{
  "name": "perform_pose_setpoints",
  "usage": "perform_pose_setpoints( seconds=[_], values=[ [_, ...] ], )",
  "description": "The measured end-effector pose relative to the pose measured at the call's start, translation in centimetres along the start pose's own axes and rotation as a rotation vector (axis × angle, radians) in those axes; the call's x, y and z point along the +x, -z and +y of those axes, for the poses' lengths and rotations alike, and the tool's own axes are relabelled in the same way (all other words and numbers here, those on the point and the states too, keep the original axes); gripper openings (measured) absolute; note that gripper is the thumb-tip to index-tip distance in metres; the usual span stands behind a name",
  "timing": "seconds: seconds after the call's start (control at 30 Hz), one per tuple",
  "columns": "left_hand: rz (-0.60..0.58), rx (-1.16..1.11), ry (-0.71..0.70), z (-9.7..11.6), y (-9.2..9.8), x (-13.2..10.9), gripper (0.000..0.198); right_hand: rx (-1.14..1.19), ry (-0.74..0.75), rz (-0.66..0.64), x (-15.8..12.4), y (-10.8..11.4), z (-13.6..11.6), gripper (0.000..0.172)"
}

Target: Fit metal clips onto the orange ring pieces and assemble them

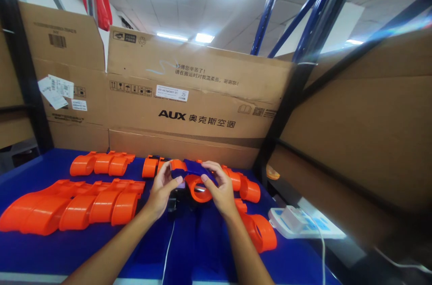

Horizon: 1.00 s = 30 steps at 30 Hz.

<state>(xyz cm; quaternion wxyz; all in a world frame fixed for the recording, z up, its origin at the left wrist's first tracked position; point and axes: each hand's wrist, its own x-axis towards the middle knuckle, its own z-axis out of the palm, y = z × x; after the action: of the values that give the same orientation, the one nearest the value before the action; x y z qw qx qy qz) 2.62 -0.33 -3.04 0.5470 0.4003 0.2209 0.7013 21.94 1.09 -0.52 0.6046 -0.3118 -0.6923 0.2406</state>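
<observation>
Above the blue table, I hold an orange-and-blue plastic part in front of me with both hands. It has a blue band across its top and an orange ring with a round opening below. My left hand grips the part's left end, thumb on the near side. On the right end, my right hand is closed with its thumb near the ring and fingers over the top. A small dark object lies partly hidden beneath the part; I cannot tell what it is.
Rows of orange plastic parts lie at left, with more orange parts at right. A white power strip with a cable sits at the right edge. A cardboard panel stands behind, beside a dark metal post.
</observation>
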Motion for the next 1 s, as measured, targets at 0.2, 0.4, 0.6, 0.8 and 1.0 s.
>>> perform_pose_setpoints(
  seconds=[0.2,0.4,0.6,0.8,1.0],
  values=[
    [-0.001,0.003,0.006,-0.2,0.1,0.0,0.056,0.007,0.002,-0.007,-0.1,-0.2,-0.1,0.032],
    [-0.024,0.001,0.002,-0.1,0.2,0.0,0.054,0.004,-0.004,-0.003,-0.1,-0.3,-0.2,0.032],
    [-0.061,0.007,-0.033,0.3,0.6,0.3,0.055,0.021,-0.054,-0.106,-0.6,-0.8,-0.5,0.042],
    [-0.124,0.04,-0.029,0.8,0.9,0.4,0.066,-0.214,0.119,-0.14,-0.9,-0.5,-0.8,0.055],
    [-0.026,0.213,-0.122,1.0,1.2,1.2,0.055,-0.5,0.359,-0.143,-1.4,-0.6,-0.5,0.058]
  ],
)
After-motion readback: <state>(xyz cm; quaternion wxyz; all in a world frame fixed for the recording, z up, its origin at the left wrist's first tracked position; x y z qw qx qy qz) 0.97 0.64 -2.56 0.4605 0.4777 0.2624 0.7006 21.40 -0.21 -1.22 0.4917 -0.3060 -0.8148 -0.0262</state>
